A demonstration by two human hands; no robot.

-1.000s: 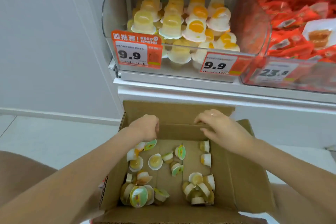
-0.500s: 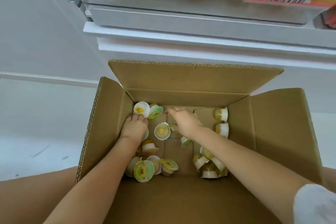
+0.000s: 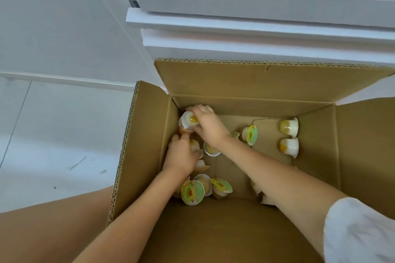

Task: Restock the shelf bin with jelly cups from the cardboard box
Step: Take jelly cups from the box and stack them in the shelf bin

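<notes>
Jelly cup (image 3: 189, 122), white, seemingly yolk-orange inside.

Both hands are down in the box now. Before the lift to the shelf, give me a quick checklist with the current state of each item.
1. Right hand has a cup: ok, its fingers curl round a jelly cup in the far left corner of the cardboard box.
2. Left hand has a cup: cannot tell, it lies over cups and its fingers are hidden.
3. Box flaps out of the way: ok, they stand open.
4. More stock left: ok, two side cups lie along the right wall and a cluster lies nearer.
5. Shelf bin has room: cannot tell, not in view.
</notes>
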